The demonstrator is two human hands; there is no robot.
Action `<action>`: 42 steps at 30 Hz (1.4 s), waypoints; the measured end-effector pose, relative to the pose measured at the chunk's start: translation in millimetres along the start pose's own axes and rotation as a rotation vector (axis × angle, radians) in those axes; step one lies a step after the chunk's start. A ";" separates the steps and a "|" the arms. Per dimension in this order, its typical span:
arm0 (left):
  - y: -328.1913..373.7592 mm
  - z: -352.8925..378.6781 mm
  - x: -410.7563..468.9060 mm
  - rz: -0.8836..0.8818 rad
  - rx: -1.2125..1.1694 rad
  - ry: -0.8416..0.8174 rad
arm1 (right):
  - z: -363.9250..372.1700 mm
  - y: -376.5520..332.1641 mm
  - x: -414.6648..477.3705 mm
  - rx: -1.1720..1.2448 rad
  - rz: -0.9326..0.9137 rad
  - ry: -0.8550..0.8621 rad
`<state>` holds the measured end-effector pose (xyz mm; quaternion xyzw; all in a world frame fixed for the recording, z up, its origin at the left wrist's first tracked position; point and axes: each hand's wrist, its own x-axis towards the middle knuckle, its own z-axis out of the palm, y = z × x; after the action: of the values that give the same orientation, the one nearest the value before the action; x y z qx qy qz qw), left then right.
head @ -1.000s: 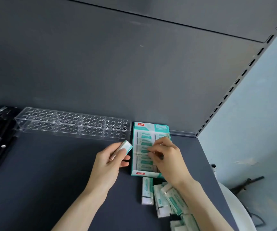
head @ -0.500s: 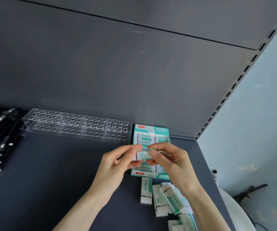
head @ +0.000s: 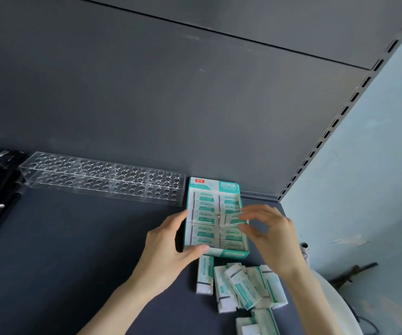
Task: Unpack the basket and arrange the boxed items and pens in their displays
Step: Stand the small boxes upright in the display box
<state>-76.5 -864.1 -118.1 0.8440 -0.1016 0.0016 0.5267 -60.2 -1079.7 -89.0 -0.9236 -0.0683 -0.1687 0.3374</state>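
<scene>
Teal display box gripped by left hand, right hand pinching blurred eraser — loose erasers nearby.

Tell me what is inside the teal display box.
Small white-and-teal boxed items sit in the display box in two columns. The right hand pinches one over the right column; it is blurred and covers part of that column. Any layer beneath is hidden.
</scene>
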 end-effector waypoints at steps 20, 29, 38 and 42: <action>-0.4 0.9 0.0 -0.036 0.029 0.055 | 17.2 -4.2 6.6 -0.281 0.002 -0.118; 23.7 4.7 -19.9 0.104 0.070 0.196 | -12.9 -11.5 -58.3 0.194 0.089 0.109; 51.8 68.5 -117.6 0.128 0.144 0.290 | -30.8 -2.3 -145.2 0.335 0.201 0.125; 63.2 92.3 -140.1 0.035 0.290 0.308 | -35.7 1.6 -153.3 0.298 0.188 -0.008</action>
<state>-234.3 -949.2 -118.3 0.8988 -0.0335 0.1542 0.4091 -212.4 -1105.9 -119.2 -0.8665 -0.0072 -0.1207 0.4844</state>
